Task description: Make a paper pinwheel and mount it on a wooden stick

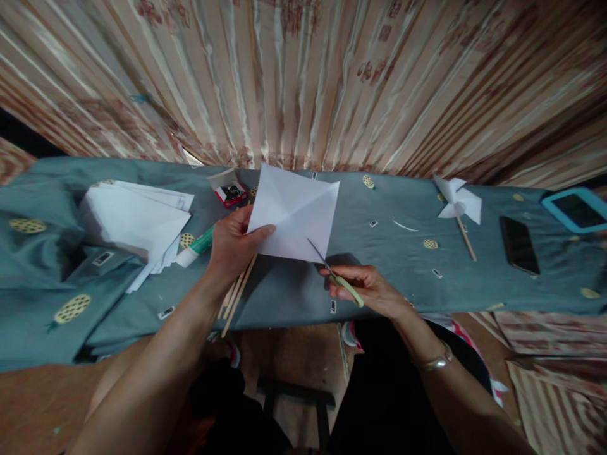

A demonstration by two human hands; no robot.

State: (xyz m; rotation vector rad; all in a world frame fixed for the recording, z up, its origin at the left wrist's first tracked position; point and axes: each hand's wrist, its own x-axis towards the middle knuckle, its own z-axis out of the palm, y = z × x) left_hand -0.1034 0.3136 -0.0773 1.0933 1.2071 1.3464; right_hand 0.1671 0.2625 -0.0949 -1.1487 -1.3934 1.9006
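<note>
"Scissors (339,280) first: holding them how?"

"Closing the right hand (374,287) around the pale green handles, and laying the one visible blade over the white sheet (296,212) near its lower right corner; hiding the other blade, probably, underneath."

"And steadying the sheet where?"

"Pinching its lower left corner in the left hand (237,237), pressing the thumb on top, and holding it above the tablecloth (289,294), in front of the body. Holding both hands well apart, too."

"Cutting neatly: meaning what?"

"Aiming, most likely, straight along the diagonal towards the middle, taking short bites rather than one long snip, tensioning the paper gently against sagging, and leaving the left fingertips clear of the blade's line."

"Looking at containers now: finding any?"

"Seeing a small red box (234,202) just beyond the left hand, standing open with its flap raised, and containing dark little things too small for naming. Also spotting a green-and-white tube (203,240), lying partly behind the left wrist; not being able to tell its contents."
</note>
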